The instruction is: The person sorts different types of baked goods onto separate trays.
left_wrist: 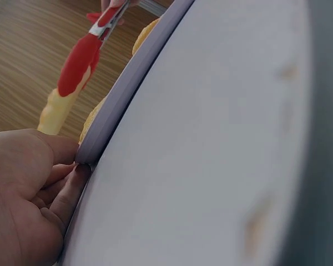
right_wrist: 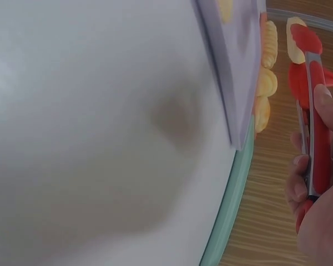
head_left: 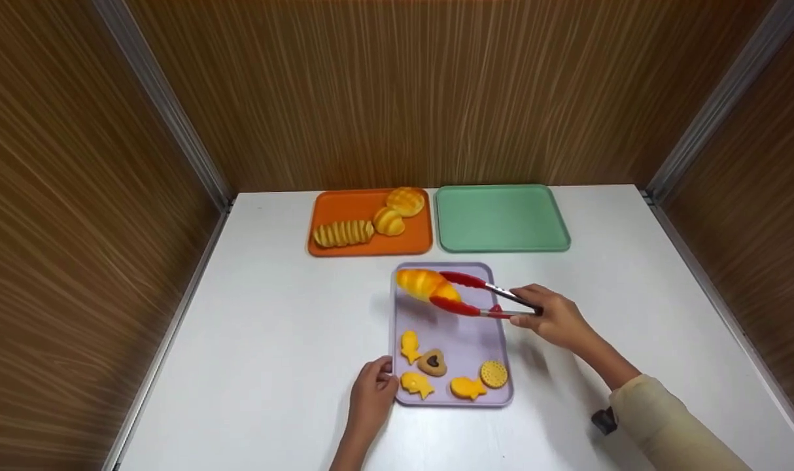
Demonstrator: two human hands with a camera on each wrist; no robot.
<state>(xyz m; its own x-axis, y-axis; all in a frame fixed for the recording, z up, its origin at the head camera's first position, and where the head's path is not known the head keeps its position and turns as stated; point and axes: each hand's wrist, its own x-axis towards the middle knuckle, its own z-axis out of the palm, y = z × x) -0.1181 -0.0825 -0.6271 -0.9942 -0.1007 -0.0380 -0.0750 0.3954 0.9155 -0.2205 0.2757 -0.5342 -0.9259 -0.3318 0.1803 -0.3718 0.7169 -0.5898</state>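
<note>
Red-tipped tongs (head_left: 501,309) are gripped in my right hand (head_left: 557,319), its thumb and fingers on either side of the handles. Between the red tips is a croissant (head_left: 420,284), held above the far end of the lilac tray (head_left: 452,335). My left hand (head_left: 373,396) pinches the tray's near left edge; in the left wrist view the thumb (left_wrist: 61,148) lies at the rim with fingers below. On the tray's near half lie several yellow fish-shaped cookies (head_left: 416,384), a heart-shaped cookie (head_left: 432,362) and a round cracker (head_left: 494,374).
Behind the lilac tray stands an orange tray (head_left: 345,204) carrying a sliced loaf (head_left: 345,233) and two round breads (head_left: 405,201). To its right is a green tray (head_left: 501,218). Wood-patterned panels (head_left: 397,91) enclose the white table (head_left: 273,333) at the back and sides.
</note>
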